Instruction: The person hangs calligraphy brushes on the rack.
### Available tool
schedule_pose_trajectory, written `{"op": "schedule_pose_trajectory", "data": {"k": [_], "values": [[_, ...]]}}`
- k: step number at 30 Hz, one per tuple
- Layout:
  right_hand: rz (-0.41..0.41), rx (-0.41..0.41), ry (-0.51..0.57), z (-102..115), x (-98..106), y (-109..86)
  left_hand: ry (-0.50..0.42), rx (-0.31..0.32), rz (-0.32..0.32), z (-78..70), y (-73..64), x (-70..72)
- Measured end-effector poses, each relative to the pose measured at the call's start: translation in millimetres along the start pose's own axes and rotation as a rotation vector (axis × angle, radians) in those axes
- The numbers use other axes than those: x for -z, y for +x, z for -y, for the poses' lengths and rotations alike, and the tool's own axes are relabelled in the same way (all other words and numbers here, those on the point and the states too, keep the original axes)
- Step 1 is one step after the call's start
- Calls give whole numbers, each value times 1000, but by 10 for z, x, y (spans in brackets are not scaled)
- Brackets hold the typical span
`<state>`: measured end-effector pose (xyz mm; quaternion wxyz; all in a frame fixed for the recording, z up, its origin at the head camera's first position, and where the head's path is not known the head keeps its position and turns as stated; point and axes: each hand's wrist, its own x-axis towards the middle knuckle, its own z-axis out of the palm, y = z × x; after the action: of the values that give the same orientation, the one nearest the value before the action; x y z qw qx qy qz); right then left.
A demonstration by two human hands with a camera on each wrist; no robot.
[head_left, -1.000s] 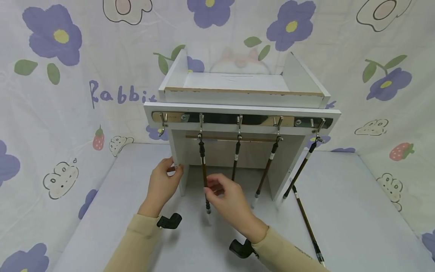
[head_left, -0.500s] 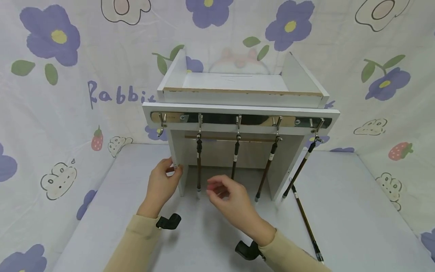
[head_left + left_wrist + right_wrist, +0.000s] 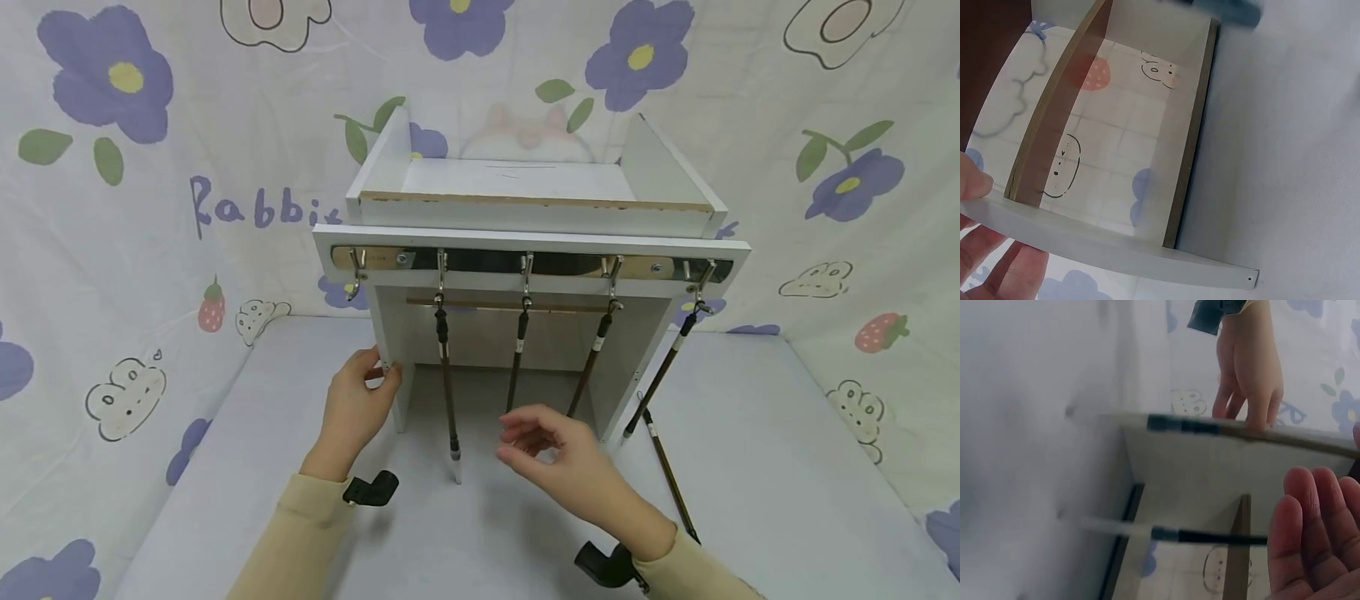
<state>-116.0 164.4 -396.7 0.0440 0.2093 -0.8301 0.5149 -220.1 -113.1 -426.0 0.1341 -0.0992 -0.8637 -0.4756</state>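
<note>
Calligraphy brushes hang by loops from metal hooks along the front of a small white shelf unit. The leftmost calligraphy brush tilts slightly, its pale tip toward me. My left hand pinches the front edge of the shelf's left side panel; in the left wrist view, thumb and fingers lie on opposite sides of that panel. To the right of the leftmost brush, my right hand holds nothing, its fingers loosely bent. It overlaps the lower end of the second calligraphy brush in the head view.
Two more hanging brushes, a third and the rightmost brush, are on the right. The far-left hook bears nothing. Another brush lies on the white tabletop. Flowered cloth stands behind.
My right hand has let go of the leftmost brush and moved right and toward me. That brush swung back, then forward again. My left hand keeps its grip on the panel.
</note>
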Motion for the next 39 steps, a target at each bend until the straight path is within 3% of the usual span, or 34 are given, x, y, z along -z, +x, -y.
{"op": "schedule_pose_trajectory", "data": {"k": [9, 25, 32, 39], "values": [[-35, -33, -68, -244, 392, -329, -11, 0, 12, 8, -4, 10], [-154, -229, -207, -751, 937, -848, -12, -3, 6, -8, -11, 14], [-217, -462, -289, -1070, 1157, -1014, -14, -3, 5, -15, -14, 14], [-183, -719, -278, -1271, 1244, -1101, -16, 4, 9, -16, -21, 12]]}}
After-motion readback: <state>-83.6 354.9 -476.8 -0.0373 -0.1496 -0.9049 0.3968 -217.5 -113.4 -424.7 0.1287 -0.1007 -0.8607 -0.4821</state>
